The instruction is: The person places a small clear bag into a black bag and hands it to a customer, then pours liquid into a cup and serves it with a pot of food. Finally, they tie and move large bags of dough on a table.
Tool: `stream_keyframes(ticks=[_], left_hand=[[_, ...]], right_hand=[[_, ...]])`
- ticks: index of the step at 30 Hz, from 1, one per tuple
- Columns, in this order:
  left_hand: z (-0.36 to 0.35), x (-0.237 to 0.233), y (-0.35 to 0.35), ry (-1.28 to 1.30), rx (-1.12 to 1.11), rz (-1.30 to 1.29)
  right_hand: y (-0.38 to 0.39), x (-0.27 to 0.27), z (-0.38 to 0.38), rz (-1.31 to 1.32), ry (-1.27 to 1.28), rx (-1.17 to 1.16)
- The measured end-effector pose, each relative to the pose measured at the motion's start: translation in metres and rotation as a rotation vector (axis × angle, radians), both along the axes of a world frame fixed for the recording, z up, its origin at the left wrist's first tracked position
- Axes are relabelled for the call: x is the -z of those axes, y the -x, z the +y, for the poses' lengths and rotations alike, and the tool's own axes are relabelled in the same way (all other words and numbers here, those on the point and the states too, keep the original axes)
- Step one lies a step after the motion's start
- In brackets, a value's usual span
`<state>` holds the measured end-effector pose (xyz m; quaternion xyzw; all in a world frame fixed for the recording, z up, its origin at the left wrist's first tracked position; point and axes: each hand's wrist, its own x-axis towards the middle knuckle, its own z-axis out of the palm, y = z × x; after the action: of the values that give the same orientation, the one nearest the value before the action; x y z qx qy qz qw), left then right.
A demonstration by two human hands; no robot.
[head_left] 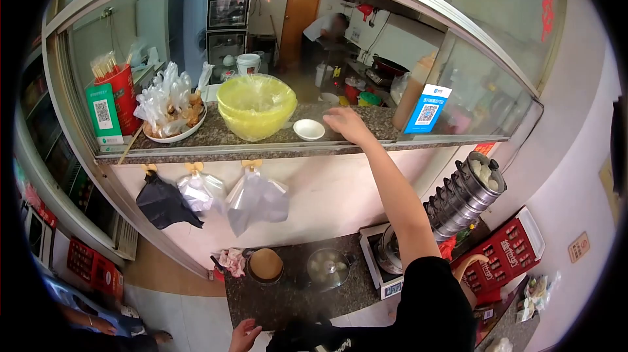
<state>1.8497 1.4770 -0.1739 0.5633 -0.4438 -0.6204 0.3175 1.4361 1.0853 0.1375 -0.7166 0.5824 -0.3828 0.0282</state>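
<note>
My right hand [348, 125] is stretched up over the granite serving ledge [248, 149]. Its fingers are extended and point left, just beside a small white bowl [309, 130], and nothing shows in them. Left of that bowl stands a yellow bowl [256, 107] covered with clear plastic. Low in the view, my left hand [245, 336] hangs at the near edge of the dark stone counter [294, 306], its fingers loosely apart and holding nothing visible. On that counter are a pot with a brown lid [265, 264] and a glass-lidded pot [328, 269].
A stack of metal steamers [461, 198] leans into view at right, above a burner [381, 254]. Plastic bags [258, 201] hang below the ledge. A plate of bagged food [173, 113] sits at left. Another person [320, 28] works in the kitchen; someone's hand [98, 322] shows lower left.
</note>
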Motion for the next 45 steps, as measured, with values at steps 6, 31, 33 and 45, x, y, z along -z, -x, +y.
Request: stream_keyframes(ticks=[6,31,33,45], left_hand=[[-0.001,0.012,-0.008,0.024,-0.014,0.015],[0.008,-0.002,-0.01,0.033,0.058,-0.167],[0.005,-0.014,-0.005,0.002,0.022,-0.174],[-0.004,0.024,0.008,0.023,0.066,-0.139]], right_hand=[[0.042,-0.024,-0.011,-0.191,0.698,0.411],[0.046,-0.072,0.02,-0.294,0.583,0.346],[0.031,-0.092,0.053,-0.218,0.559,0.163],[0.059,-0.077,0.137,0.687,-0.006,0.428]])
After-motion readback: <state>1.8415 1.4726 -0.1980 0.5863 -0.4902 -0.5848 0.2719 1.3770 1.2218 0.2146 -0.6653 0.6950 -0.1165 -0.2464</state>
